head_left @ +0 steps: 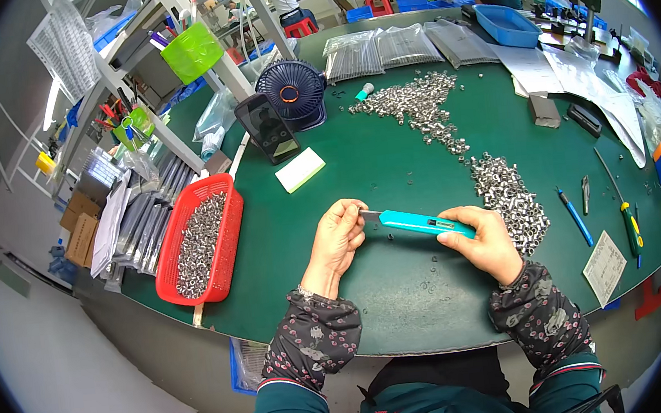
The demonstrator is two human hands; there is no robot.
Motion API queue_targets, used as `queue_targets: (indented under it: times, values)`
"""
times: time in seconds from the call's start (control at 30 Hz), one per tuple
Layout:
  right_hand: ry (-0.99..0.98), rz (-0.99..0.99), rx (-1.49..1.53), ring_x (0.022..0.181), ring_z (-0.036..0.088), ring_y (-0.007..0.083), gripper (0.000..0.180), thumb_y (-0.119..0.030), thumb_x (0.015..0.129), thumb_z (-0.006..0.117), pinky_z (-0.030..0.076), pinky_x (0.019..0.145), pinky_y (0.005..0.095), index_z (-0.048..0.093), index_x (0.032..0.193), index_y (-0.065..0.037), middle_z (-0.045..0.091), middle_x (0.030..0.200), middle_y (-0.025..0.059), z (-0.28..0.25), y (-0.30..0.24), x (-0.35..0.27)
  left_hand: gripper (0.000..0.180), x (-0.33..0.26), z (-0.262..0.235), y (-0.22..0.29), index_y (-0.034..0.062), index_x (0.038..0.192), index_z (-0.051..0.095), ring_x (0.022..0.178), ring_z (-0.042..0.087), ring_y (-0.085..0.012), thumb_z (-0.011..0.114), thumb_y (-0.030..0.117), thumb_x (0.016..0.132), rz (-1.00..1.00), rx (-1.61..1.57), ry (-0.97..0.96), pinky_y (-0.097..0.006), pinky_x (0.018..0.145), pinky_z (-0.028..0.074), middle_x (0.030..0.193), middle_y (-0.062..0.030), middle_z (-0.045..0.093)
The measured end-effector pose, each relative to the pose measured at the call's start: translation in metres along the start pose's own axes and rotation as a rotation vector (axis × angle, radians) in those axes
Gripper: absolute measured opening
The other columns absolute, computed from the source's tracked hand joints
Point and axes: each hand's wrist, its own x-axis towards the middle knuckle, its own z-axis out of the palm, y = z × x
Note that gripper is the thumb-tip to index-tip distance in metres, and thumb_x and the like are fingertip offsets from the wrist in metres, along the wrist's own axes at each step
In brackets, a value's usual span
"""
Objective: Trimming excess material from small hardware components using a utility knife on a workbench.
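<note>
My right hand is closed round the handle of a teal utility knife, its thumb on the upper side near the slider. The knife's dark blade points left, and its tip meets the fingers of my left hand. Those fingers are pinched together at the blade tip. Whatever they hold there is too small or hidden to make out. Just right of the knife lies a pile of small metal rings. A larger heap of similar metal pieces spreads farther back on the green table.
On the left stands a red basket of metal pieces. A phone leans before a dark fan. To the right lie a blue pen-like tool, a screwdriver and a paper slip. A blue tray sits at the back.
</note>
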Motion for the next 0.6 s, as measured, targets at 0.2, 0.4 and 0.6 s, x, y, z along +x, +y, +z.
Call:
queue_targets:
  times: [0.2,0.4,0.6]
  values:
    - [0.044,-0.064,-0.129,0.059,0.055,0.0242,0.028,-0.023,0.067,0.067,0.043,0.054,0.0319,0.062,0.09,-0.007,0.056,0.07,0.0089,0.0016,-0.0034,-0.0001,0.02,-0.0016,-0.0016,0.0001,0.0053,0.082,0.053,0.047,0.029,-0.0008,0.05,0.024,0.087,-0.01,0.055,0.03,-0.014,0.039,0.022,0.064,0.0032,0.042]
    - [0.067,-0.098,-0.207,0.057,0.054,0.0242,0.028,-0.024,0.067,0.067,0.043,0.052,0.0331,0.061,0.09,-0.009,0.053,0.067,0.0083,0.0003,-0.0053,-0.0009,0.024,-0.0003,-0.0003,0.0004,0.006,0.079,0.052,0.046,0.028,-0.0007,0.047,0.027,0.088,-0.023,0.107,0.04,-0.014,0.039,0.021,0.062,0.0033,0.041]
    - [0.086,-0.125,-0.24,0.056,0.053,0.0245,0.027,-0.023,0.067,0.067,0.042,0.051,0.0331,0.061,0.089,-0.009,0.052,0.066,0.0083,0.0013,-0.0057,-0.0012,0.027,-0.0001,-0.0024,-0.0007,0.007,0.078,0.051,0.044,0.027,-0.0009,0.045,0.031,0.088,-0.042,0.148,0.05,-0.015,0.037,0.019,0.06,0.0033,0.041]
